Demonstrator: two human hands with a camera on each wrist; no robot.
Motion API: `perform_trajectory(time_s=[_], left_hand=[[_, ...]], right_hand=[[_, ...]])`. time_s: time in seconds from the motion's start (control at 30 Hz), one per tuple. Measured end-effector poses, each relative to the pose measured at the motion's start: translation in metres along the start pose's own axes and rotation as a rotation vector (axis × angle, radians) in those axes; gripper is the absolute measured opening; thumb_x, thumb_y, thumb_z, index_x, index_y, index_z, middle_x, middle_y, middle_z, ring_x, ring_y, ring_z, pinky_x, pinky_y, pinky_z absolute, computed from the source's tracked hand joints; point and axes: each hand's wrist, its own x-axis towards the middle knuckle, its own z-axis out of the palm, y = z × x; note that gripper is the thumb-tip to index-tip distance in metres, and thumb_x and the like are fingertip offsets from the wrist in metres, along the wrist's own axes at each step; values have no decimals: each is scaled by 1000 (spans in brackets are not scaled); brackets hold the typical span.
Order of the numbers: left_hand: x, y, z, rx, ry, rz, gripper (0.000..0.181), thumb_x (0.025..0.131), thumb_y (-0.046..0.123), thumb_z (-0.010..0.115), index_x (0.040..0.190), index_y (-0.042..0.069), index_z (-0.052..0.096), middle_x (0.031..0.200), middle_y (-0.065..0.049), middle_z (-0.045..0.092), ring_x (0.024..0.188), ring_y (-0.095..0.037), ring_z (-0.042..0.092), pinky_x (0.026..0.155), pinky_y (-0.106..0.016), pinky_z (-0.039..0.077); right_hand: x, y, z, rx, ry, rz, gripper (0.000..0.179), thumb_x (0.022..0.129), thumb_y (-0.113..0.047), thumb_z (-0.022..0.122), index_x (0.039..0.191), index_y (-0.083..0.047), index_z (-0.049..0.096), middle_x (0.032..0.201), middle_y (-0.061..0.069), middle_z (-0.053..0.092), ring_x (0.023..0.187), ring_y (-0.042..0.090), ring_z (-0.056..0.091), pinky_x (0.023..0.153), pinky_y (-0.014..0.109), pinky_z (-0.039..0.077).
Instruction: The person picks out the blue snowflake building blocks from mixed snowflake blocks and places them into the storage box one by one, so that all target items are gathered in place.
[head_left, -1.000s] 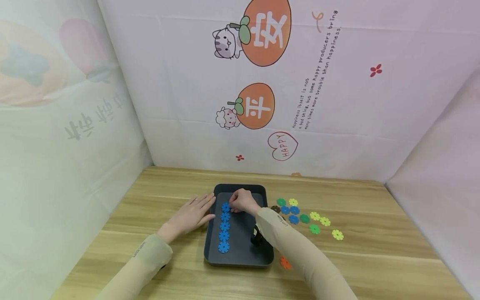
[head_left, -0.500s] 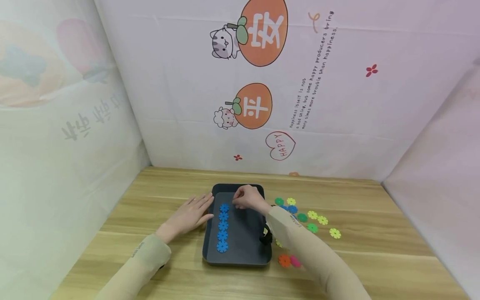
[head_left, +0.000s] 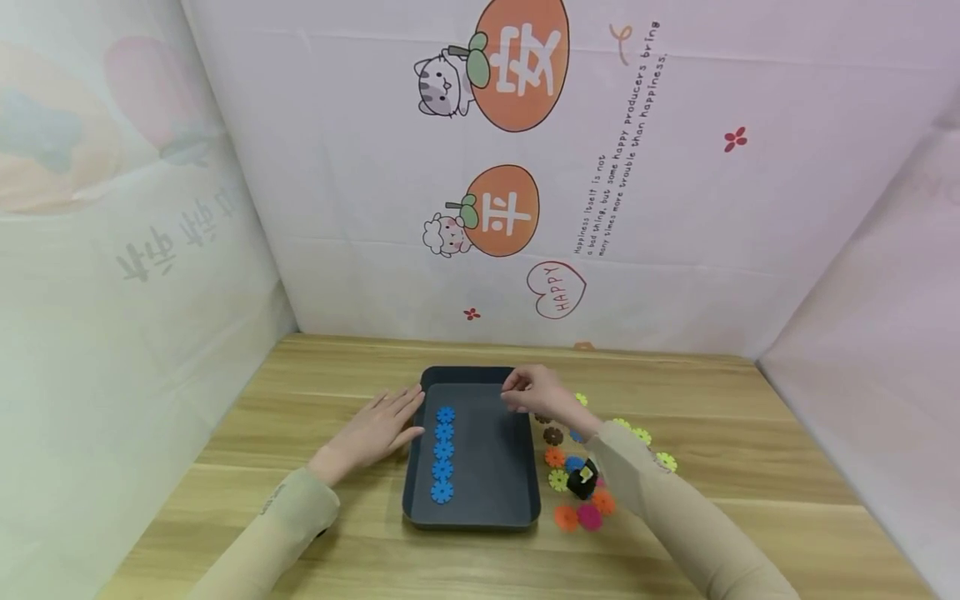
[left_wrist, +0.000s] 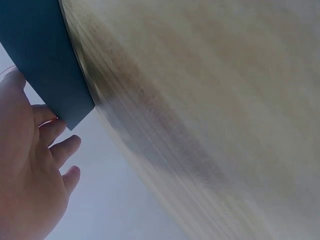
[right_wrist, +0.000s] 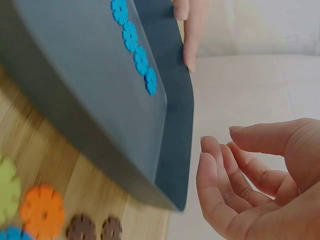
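In the head view, several blue flower-shaped discs (head_left: 443,451) lie in an upright row along the left side of a dark grey tray (head_left: 491,475). My left hand (head_left: 371,436) lies with extended fingers at the tray's left edge; the left wrist view shows its fingertips against the tray's outer wall (left_wrist: 45,55). Over the tray's far right corner hovers my right hand (head_left: 546,393). Its fingers are loosely bent, and in the right wrist view the thumb stands apart from the fingertips (right_wrist: 207,162) with nothing between them.
Loose flower discs lie on the wooden table right of the tray, partly hidden by the right forearm: brown (head_left: 553,436), orange (head_left: 555,457), yellow-green (head_left: 558,480), magenta (head_left: 590,517) and yellow (head_left: 666,462). A printed cloth wall (head_left: 375,275) stands behind the table.
My right hand has moved right, from beside the top blue disc to the tray's far right corner. The blue row stays in place, and my left hand keeps its spot at the tray edge.
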Motion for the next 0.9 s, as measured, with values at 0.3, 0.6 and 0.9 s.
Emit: perform_trajectory(time_s=[0.3,0.6,0.9], left_hand=[[2,-1,1,13,-8,5,64,104,43,46,154,4,35,162,-14,33,148,-35,35,123,-56,25],[2,-1,2,-2,-14,8,66,104,46,45,155,5,33,162,-14,31,149,-35,34,123,-56,24],[2,-3,2,-1,1,14,66,104,46,45,154,4,34,162,-15,31,148,-36,35,123,-57,25]], right_hand=[[-25,34,-26,-18,63,-26,14,95,-7,63,99,6,65,92,21,68,75,21,69,66,31,61],[-58,71,-45,-50,80,49,15,95,-10,64,99,4,66,93,17,69,78,21,67,69,40,61],[-90,94,-52,-92,58,99,17,92,-12,67,99,4,66,92,15,69,74,19,63,62,32,58]])
